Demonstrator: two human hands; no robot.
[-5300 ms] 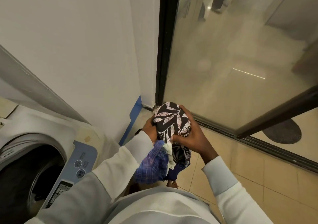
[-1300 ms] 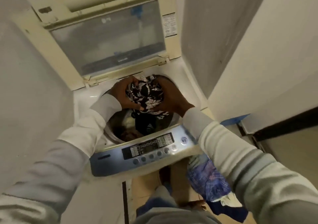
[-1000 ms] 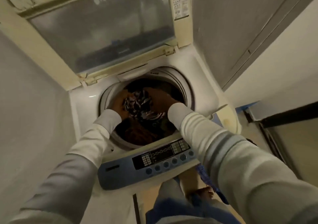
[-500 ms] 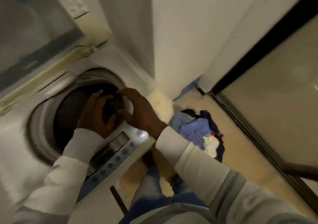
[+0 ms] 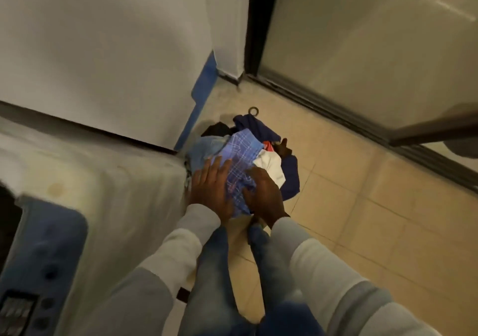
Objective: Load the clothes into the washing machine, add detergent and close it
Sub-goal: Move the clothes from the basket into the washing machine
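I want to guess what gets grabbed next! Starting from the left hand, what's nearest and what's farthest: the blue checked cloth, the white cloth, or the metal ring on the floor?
1. blue checked cloth: right at the left hand, touching its fingers.
2. white cloth: farther over, on the right side.
3. metal ring: farthest back, lying on the floor.
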